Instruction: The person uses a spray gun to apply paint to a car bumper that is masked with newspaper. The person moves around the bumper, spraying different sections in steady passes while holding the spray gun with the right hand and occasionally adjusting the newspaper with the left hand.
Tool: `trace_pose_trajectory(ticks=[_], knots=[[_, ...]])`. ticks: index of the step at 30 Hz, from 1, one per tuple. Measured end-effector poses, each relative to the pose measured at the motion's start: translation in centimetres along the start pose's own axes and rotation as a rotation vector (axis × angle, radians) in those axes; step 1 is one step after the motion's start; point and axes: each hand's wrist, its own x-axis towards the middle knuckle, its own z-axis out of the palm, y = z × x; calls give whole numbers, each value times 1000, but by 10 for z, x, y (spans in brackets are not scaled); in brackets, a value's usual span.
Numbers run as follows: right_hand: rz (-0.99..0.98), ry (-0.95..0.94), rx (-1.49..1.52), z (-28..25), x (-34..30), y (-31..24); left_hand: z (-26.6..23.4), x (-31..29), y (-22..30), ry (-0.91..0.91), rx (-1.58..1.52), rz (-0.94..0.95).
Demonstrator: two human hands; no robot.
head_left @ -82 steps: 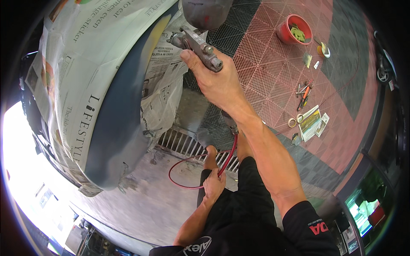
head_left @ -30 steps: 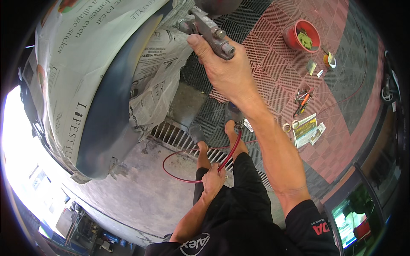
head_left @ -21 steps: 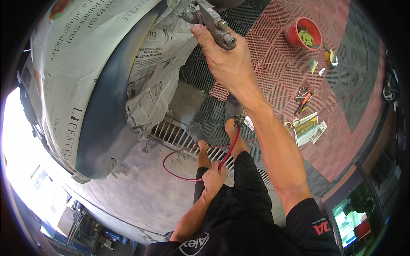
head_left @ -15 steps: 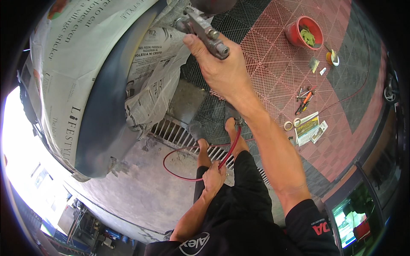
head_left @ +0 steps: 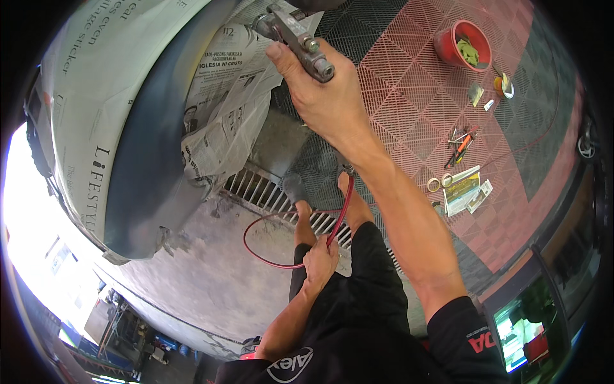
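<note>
My right hand (head_left: 329, 99) is closed round a metal spray gun (head_left: 298, 42), held up with its nozzle towards a curved dark grey car body panel (head_left: 144, 150) on the left. A gap separates the gun from the panel. Newspaper masking (head_left: 224, 77) borders the panel on both sides. Lower down, near my thighs, my left hand (head_left: 320, 261) grips a red air hose (head_left: 338, 223). The hose rises behind my right wrist and also loops out to the left. The gun's handle is hidden by my right hand.
A metal floor grate (head_left: 256, 191) runs by my feet, beside red and black floor tiles (head_left: 396, 83). At right lie a red bucket (head_left: 444, 46) with green stuff inside, hand tools (head_left: 462, 148), tape rolls (head_left: 433, 185) and papers (head_left: 462, 192).
The spray gun and my right hand have shifted a little left. My left hand still grips the hose in nearly the same spot. The whole view has turned slightly.
</note>
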Motion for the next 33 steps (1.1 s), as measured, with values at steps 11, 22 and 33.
trace_pose_trajectory(ticks=[11, 22, 33], knots=[[133, -174, 28, 11, -37, -8, 3, -9, -23, -56, 46, -4], [24, -26, -17, -4, 12, 1, -1, 3, 1, 16, -45, 9], [-50, 25, -5, 0, 2, 13, -2, 3, 3, 11, -34, -28]])
